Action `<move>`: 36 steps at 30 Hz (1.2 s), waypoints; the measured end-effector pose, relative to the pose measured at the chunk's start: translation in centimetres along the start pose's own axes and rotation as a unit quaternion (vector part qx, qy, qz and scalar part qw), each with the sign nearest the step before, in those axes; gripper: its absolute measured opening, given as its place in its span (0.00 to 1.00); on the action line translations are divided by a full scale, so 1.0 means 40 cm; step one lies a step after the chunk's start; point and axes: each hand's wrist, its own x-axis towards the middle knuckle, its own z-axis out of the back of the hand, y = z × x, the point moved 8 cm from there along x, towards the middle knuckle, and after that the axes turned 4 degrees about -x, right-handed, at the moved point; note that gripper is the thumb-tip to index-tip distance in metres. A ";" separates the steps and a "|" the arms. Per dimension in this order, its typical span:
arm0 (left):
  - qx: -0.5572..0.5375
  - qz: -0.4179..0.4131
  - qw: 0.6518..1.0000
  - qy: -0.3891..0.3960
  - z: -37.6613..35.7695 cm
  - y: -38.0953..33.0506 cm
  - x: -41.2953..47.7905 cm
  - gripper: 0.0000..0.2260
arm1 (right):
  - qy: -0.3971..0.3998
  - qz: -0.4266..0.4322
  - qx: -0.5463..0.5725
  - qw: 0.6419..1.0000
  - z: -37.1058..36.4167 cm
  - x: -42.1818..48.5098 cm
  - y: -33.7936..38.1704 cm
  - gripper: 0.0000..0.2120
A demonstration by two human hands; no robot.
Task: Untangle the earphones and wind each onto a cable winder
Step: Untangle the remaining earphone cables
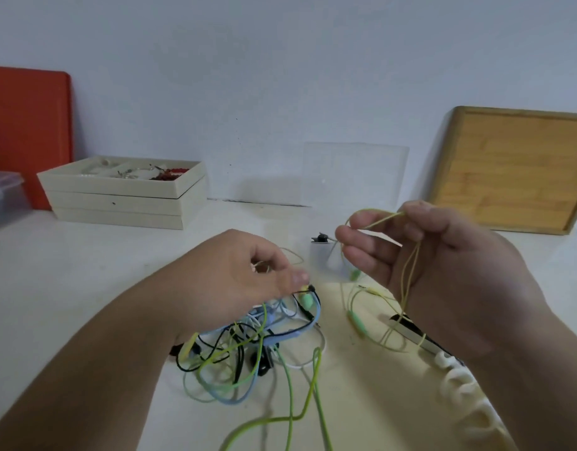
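Lifting a pale yellow cord clear of the heap!

That cord is pinched between thumb and fingers of the right hand and held up above the table, its loops hanging down past the palm to the surface. Low over the tangle of earphones, the left hand is seen with fingers curled; whether anything is gripped there cannot be told. Green, blue, black and white cords are knotted together between both wrists, and white winders are lined up by the right forearm.

tangled coloured earphones heaped on table; yellow-green cable lifted
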 end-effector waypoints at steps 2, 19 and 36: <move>0.035 0.010 0.999 0.025 -0.012 0.008 -0.002 0.14 | 0.010 -0.001 0.007 1.000 -0.007 -0.002 -0.006 0.12; 0.035 -0.021 0.992 -0.116 0.019 0.024 0.023 0.04 | -0.074 -0.034 -0.088 0.993 0.044 -0.004 -0.002 0.16; 0.112 -0.062 0.975 -0.181 0.104 -0.008 -0.001 0.27 | 0.060 -0.022 -0.285 0.956 0.058 -0.022 0.060 0.10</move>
